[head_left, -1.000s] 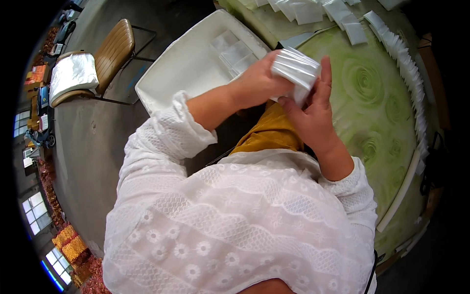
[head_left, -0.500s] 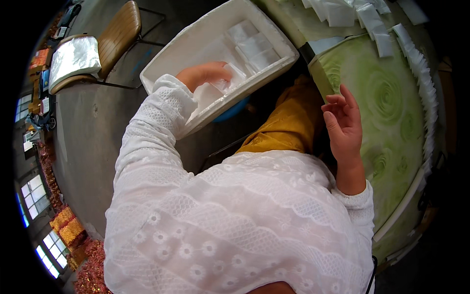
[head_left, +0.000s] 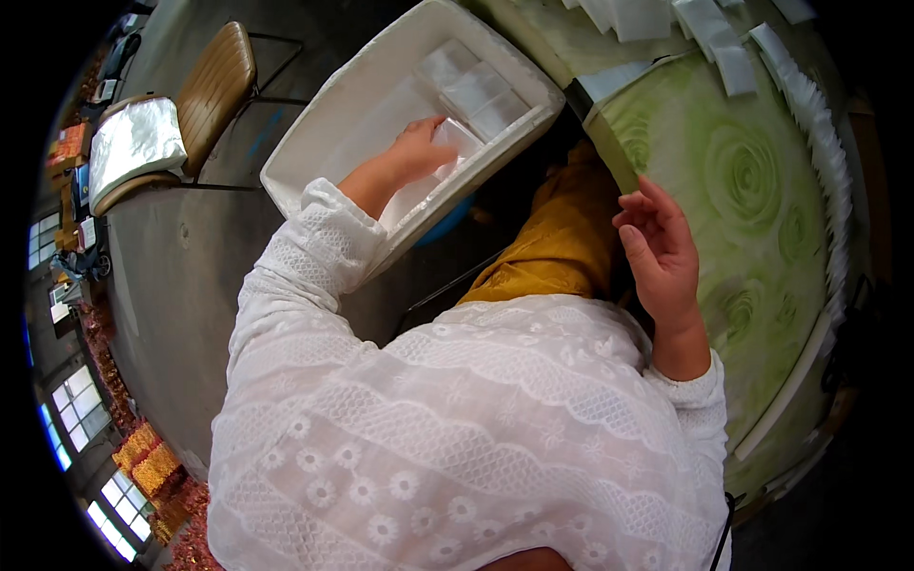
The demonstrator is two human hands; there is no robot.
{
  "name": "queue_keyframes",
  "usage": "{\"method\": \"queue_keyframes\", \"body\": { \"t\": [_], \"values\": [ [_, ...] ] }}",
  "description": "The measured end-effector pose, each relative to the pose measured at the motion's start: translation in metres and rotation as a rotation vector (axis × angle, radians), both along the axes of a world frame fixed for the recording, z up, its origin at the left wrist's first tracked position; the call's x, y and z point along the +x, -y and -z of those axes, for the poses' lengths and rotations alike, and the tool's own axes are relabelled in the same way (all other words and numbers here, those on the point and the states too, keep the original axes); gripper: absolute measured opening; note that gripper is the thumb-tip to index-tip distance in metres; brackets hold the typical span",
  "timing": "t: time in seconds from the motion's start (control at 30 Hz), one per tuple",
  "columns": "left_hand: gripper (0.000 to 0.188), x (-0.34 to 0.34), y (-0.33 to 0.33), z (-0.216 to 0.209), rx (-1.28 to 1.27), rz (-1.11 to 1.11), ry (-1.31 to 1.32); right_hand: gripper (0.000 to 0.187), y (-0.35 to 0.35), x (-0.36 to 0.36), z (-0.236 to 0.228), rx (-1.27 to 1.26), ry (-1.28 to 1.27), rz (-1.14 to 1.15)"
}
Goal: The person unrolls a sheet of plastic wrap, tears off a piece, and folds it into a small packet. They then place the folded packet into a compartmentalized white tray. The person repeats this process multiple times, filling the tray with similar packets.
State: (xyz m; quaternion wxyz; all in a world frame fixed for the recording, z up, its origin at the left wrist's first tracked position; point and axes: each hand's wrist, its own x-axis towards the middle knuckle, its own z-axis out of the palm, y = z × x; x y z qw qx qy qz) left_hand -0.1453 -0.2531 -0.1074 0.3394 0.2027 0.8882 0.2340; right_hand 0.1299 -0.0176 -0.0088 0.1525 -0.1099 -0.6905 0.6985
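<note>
Nearest the camera, the person's right hand (head_left: pixel 659 249) hangs empty, fingers loosely spread, at the edge of the green rose-patterned table cover (head_left: pixel 752 190). Farther out, the left hand (head_left: pixel 419 150) reaches into the white rectangular foam box (head_left: pixel 314 152) beside the knees, fingers curled down onto a stack of clear flat plastic packets (head_left: pixel 455 143) on the box floor; whether it grips the stack or only presses on it cannot be told. To do this well, the packets should probably go down flat and squared against the row of packets (head_left: pixel 474 88) already lined along the far wall, edges flush. The packets look thin, glossy and translucent. Beyond, more white packets (head_left: pixel 709 24) lie on the table.
</note>
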Motion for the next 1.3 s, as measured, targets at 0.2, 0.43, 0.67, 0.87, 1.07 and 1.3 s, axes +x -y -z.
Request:
{"method": "queue_keyframes", "body": {
  "t": [0.2, 0.43, 0.67, 0.87, 1.07, 1.3],
  "values": [
    [0.058, 0.011, -0.007, -0.008, 0.179, 0.115, 0.192, 0.051, -0.001, 0.002, -0.001, 0.012, 0.019, 0.003],
    [0.06, 0.006, -0.011, 0.007, 0.204, -0.028, 0.123, 0.048, -0.002, 0.006, -0.006, -0.136, 0.016, 0.025],
    [0.045, -0.017, -0.021, -0.045, 0.515, -0.19, 0.013, 0.036, -0.038, -0.001, -0.029, -0.32, -0.046, 0.266],
    [0.046, -0.009, -0.108, -0.147, 0.903, -0.036, 0.184, 0.044, -0.098, -0.037, -0.04, -0.443, -0.057, 0.64],
    [0.07, -0.039, -0.234, -0.187, 0.634, 0.162, -0.4, 0.049, -0.171, -0.1, -0.018, -0.135, -0.028, 0.781],
    [0.086, -0.065, -0.307, -0.192, 0.115, 0.165, -0.522, 0.038, -0.171, -0.113, 0.027, 0.085, -0.186, 0.669]
  ]
}}
